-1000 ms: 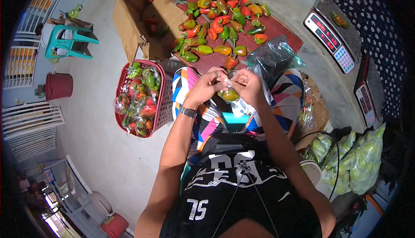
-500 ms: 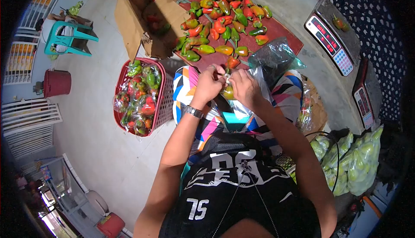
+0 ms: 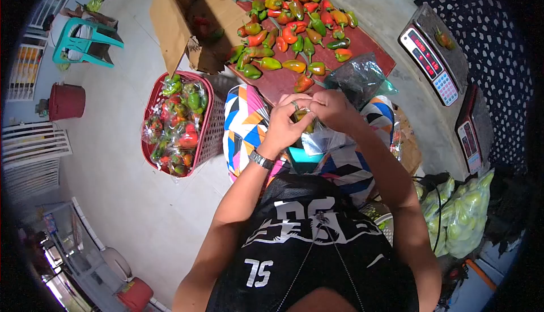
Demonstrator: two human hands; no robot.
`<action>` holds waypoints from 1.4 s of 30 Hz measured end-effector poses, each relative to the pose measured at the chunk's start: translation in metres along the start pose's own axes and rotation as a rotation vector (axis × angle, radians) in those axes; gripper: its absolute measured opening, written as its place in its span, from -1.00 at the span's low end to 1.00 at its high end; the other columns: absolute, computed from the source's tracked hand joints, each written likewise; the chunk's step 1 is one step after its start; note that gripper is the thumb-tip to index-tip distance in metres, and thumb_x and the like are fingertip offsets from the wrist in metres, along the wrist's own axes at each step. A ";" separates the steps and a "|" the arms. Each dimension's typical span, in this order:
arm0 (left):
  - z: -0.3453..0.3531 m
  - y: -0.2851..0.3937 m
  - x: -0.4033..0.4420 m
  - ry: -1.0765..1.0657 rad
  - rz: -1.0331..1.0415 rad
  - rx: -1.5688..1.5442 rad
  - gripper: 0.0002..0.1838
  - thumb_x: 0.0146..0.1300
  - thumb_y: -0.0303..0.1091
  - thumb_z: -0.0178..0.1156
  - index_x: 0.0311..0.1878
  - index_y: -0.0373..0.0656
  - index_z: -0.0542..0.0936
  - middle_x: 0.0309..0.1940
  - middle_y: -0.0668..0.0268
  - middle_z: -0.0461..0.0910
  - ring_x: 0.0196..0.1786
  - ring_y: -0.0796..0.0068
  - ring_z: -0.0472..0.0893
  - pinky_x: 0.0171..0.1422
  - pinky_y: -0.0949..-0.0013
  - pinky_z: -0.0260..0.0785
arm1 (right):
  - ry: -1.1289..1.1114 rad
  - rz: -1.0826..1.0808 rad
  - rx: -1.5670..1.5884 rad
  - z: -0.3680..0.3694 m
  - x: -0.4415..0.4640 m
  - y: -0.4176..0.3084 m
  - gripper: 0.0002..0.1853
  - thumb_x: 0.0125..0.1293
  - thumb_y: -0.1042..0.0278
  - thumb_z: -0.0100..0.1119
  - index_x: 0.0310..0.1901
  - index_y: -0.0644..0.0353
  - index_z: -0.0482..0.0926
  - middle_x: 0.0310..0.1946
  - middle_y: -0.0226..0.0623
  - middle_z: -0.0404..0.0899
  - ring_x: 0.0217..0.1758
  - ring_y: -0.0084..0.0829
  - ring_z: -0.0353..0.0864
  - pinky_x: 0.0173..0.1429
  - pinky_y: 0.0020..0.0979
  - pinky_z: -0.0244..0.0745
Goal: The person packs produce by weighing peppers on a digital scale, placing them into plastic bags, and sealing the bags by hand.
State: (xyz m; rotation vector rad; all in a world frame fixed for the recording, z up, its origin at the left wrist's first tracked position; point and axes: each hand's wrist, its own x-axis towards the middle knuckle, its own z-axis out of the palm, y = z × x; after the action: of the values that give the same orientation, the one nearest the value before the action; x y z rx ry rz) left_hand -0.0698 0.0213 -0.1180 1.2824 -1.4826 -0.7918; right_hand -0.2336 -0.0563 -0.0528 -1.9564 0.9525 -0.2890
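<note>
Above my lap, my left hand (image 3: 288, 120) and my right hand (image 3: 334, 109) meet at the top of a clear plastic bag (image 3: 317, 137) with green peppers inside. The fingers of both hands are pinched on the bag's plastic, and they partly hide it. Just beyond them, red, green and orange peppers (image 3: 294, 66) lie spread on a dark red board (image 3: 362, 43). A bundle of empty clear bags (image 3: 358, 77) rests on the board's near right corner, close to my right hand.
Left of my legs stands a pink basket (image 3: 213, 125) of bagged peppers. A cardboard box (image 3: 170, 28) is at the board's left. Two digital scales (image 3: 429, 65) stand at the right, above bags of green produce (image 3: 466, 215). A teal chair (image 3: 85, 43) is far left.
My hands have come closer together over the bag, and my right hand has turned and now covers more of its top. The view has shifted slightly.
</note>
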 end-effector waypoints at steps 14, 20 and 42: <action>-0.075 0.041 -0.014 0.164 0.000 0.155 -0.83 0.29 -0.41 0.40 -0.09 -0.20 0.79 -0.03 0.22 0.75 0.11 0.21 0.66 0.26 0.22 0.50 | 0.190 0.311 0.968 -0.009 0.012 -0.036 -0.71 0.48 0.18 0.18 -0.43 -0.02 0.41 -0.61 -0.67 0.18 -0.63 -0.75 0.08 -0.54 -0.53 -0.05; -0.254 -0.019 -0.069 0.490 -0.492 -0.131 -0.83 0.43 -0.40 0.28 -0.07 -0.26 0.78 -0.19 0.31 0.77 -0.15 0.49 0.69 0.05 0.35 0.54 | 0.297 0.428 1.020 -0.008 0.004 0.042 -0.73 0.48 0.18 0.20 -0.41 -0.02 0.44 -0.56 -0.64 0.28 -0.61 -0.72 0.16 -0.52 -0.53 0.01; -0.240 -0.063 -0.026 0.700 -0.266 0.685 -0.75 0.30 -0.37 0.37 0.01 -0.21 0.75 -0.10 0.09 0.78 -0.06 0.19 0.76 0.10 0.22 0.57 | 0.167 -0.556 -0.586 0.083 -0.041 0.073 -0.72 0.08 0.28 0.39 -0.16 0.11 0.62 -0.01 -0.20 0.60 0.14 -0.07 0.54 0.33 0.04 0.34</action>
State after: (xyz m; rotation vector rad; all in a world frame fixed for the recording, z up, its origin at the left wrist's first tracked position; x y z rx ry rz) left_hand 0.1763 0.0608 -0.1094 2.0311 -1.0251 0.0745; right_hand -0.2531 0.0047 -0.1513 -2.7669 0.6102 -0.5380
